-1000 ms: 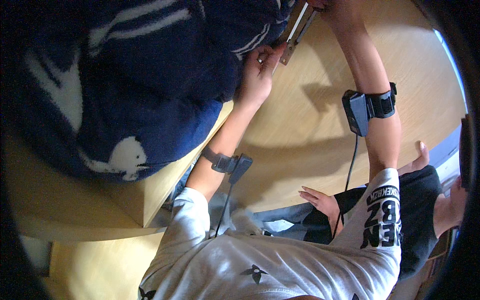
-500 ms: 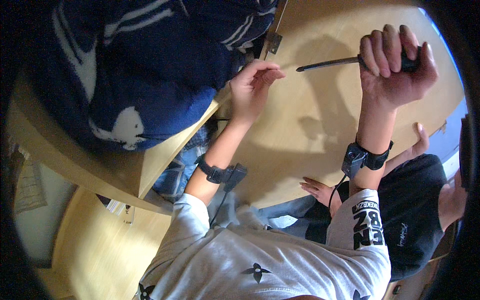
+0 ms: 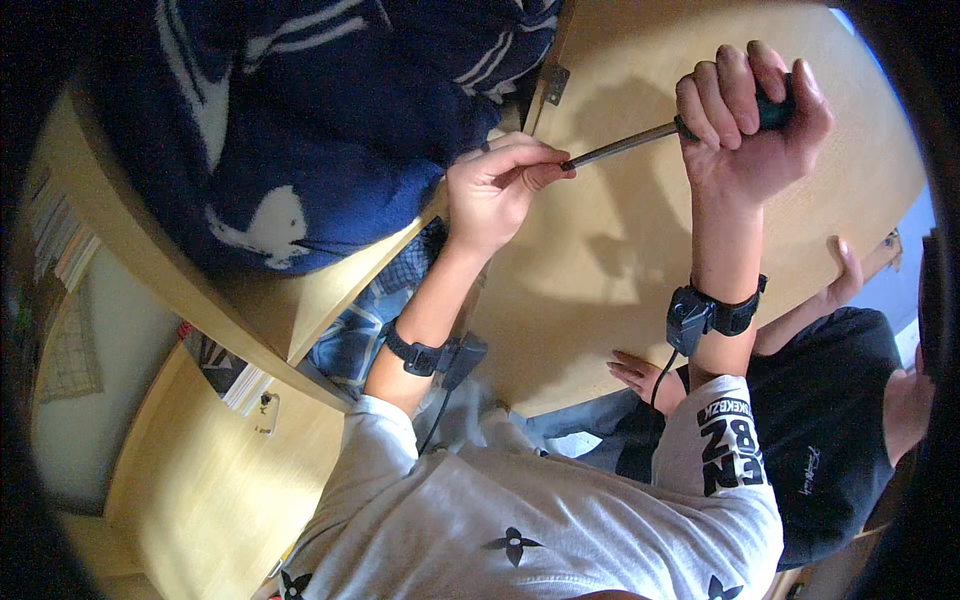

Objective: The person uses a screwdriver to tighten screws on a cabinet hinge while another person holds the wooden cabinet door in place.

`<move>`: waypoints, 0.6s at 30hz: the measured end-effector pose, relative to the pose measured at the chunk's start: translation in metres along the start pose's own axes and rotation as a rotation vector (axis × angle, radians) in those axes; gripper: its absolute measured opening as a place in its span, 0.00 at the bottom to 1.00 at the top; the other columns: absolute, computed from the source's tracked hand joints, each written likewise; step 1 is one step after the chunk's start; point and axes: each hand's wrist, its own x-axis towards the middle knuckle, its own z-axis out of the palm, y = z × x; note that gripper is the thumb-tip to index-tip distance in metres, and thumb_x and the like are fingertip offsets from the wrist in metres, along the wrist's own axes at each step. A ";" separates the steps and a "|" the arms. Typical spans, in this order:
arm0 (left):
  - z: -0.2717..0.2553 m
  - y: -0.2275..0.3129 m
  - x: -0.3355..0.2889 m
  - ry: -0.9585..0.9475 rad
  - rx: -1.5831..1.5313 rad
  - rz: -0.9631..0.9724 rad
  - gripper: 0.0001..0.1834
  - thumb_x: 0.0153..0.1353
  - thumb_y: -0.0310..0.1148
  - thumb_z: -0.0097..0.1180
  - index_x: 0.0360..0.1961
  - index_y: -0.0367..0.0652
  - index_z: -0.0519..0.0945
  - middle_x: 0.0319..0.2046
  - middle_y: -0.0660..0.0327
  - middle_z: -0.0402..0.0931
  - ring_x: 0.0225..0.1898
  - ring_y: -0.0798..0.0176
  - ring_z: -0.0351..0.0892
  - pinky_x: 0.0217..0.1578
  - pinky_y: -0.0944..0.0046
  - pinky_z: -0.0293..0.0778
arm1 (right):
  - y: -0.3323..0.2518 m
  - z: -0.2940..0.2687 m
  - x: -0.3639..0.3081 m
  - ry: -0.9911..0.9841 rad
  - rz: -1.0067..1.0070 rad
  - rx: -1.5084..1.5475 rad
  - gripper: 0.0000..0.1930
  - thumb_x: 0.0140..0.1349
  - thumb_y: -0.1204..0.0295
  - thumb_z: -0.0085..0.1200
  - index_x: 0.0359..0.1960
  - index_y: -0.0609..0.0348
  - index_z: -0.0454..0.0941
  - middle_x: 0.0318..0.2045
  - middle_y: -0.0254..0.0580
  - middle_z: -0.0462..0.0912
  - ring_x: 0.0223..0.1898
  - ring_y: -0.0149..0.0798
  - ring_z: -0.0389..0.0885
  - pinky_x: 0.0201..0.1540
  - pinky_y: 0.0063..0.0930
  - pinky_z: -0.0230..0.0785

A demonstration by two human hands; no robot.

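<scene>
My right hand (image 3: 750, 130) is closed around the dark handle of a screwdriver (image 3: 630, 145), held in front of a light wooden door panel (image 3: 620, 260). The metal shaft runs left to its tip, where the fingers of my left hand (image 3: 495, 185) pinch it. A small metal hinge plate (image 3: 556, 84) sits on the panel's edge just above my left hand. Both wrists wear black straps.
A dark blue and white blanket (image 3: 300, 120) fills the wooden shelf at upper left. Another person in a black shirt (image 3: 830, 420) stands at lower right with a hand (image 3: 640, 372) on the panel. A lower cabinet door with a latch (image 3: 265, 410) is at lower left.
My right hand has come down from the panel's top edge with the screwdriver. My left hand has moved to the shaft's tip and closed on it.
</scene>
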 end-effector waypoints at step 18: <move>-0.007 -0.014 0.009 -0.094 0.304 -0.108 0.04 0.51 0.20 0.59 0.30 0.36 0.80 0.28 0.58 0.80 0.33 0.69 0.80 0.34 0.67 0.76 | 0.023 -0.007 0.015 -0.118 0.108 -0.093 0.16 0.63 0.56 0.39 0.23 0.52 0.60 0.13 0.29 0.59 0.12 0.23 0.53 0.15 0.18 0.48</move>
